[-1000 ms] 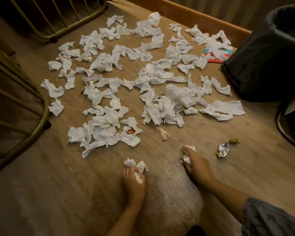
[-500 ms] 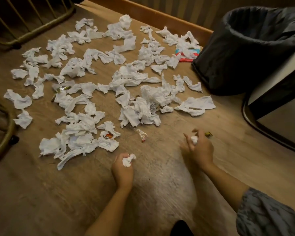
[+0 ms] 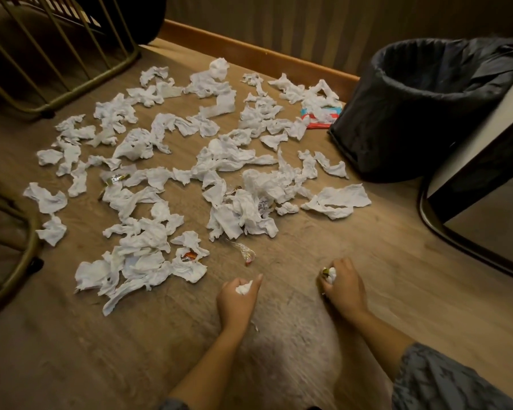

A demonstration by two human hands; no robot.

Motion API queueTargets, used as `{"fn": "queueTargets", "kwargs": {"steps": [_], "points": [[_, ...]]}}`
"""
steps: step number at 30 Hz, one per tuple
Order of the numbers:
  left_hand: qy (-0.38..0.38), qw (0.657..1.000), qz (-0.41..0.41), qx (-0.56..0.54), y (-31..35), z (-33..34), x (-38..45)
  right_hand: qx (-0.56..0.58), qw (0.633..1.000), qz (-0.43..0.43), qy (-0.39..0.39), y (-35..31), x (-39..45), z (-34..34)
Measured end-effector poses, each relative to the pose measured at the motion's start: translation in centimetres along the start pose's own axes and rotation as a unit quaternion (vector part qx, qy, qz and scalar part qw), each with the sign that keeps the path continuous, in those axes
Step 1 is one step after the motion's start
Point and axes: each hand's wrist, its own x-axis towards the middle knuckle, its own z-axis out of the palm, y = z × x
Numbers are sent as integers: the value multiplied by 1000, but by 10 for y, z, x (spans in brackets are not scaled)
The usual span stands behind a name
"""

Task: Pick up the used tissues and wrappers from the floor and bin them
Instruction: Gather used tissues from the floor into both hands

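Several crumpled white tissues (image 3: 240,208) lie scattered over the wooden floor (image 3: 71,350). Among them are a clear wrapper (image 3: 245,252), an orange wrapper (image 3: 189,256), a gold wrapper (image 3: 114,179) and a red and blue packet (image 3: 319,121). My left hand (image 3: 237,300) is closed around a balled tissue (image 3: 243,288) low over the floor. My right hand (image 3: 342,288) is closed on a white tissue with a foil wrapper (image 3: 329,273). A bin (image 3: 412,113) lined with a black bag stands at the far right, beyond my right hand.
A metal-framed chair (image 3: 80,93) stands at the far left, and another frame (image 3: 15,261) curves along the left edge. A dark furniture base (image 3: 462,241) sits to the right of the bin. A wooden skirting board (image 3: 249,54) runs along the back wall.
My right hand moved right and took the foil wrapper together with its tissue. My left hand balled its tissue into the fist. The view swung right, bringing the bin into full sight.
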Motion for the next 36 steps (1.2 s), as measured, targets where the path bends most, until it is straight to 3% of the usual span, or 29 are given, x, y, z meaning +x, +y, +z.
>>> {"fn": "queueTargets", "kwargs": {"steps": [5,9,15,21,26,29,32,34,36], "points": [[6,997,71,43,37,3,34,85,996,-17,-32,-30,1,1],[2,994,76,74,54,12,44,139,989,-5,-49,-39,8,-5],[-81,972,176,132,84,16,40,245,965,58,71,-44,18,-12],[-103,944,261,173,195,-19,65,311,946,59,66,-88,51,-64],[-133,934,307,129,286,-24,69,412,903,105,65,-125,106,-122],[-164,946,267,83,327,-14,62,480,855,178,85,-133,136,-156],[-212,962,168,24,362,13,68,556,775,253,160,-134,167,-187],[-276,955,78,-75,388,35,74,610,714,285,191,-133,189,-212],[-311,938,8,-150,416,61,78,632,684,293,216,-131,210,-241]]}}
